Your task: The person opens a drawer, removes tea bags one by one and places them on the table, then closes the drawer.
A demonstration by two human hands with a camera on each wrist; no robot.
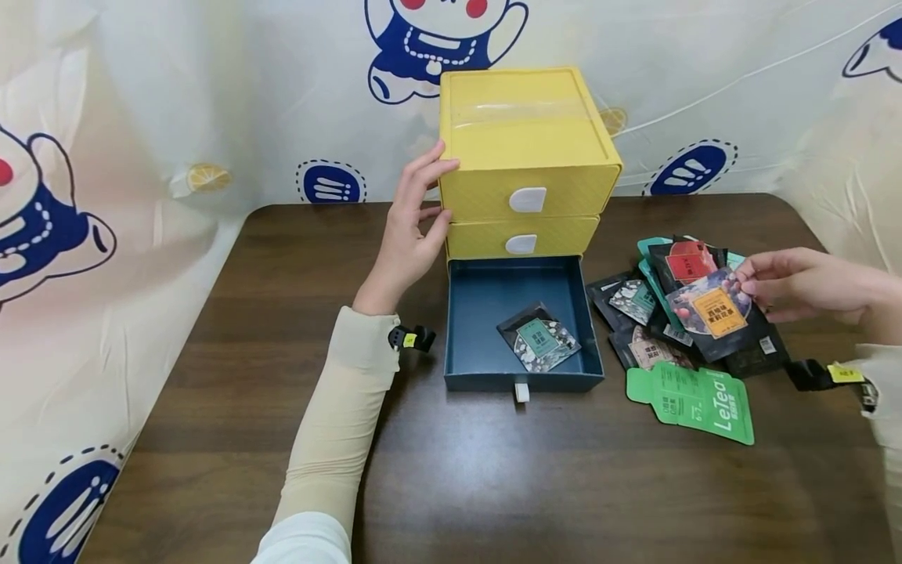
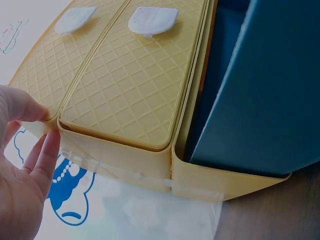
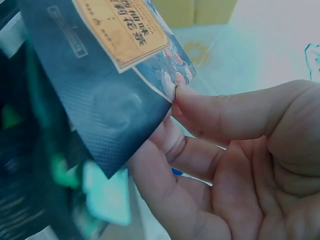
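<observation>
My right hand [image 1: 810,283] pinches a dark tea sachet [image 1: 713,309] with an orange label by its edge, thumb against fingers. It is above a pile of black and teal tea sachets [image 1: 634,301]. My left hand [image 1: 416,223] rests against the left side of the yellow drawer box [image 1: 528,129], fingers spread. In the left wrist view its thumb touches the front corner. The blue bottom drawer [image 1: 486,278] is pulled out, and one black sachet with a green label [image 1: 539,338] lies inside it. The two upper drawers are closed.
A flattened green carton marked LeTea [image 1: 694,401] lies in front of the pile. All of this sits on a dark wooden table [image 1: 493,478]. A white patterned curtain [image 1: 282,94] hangs behind and at the sides.
</observation>
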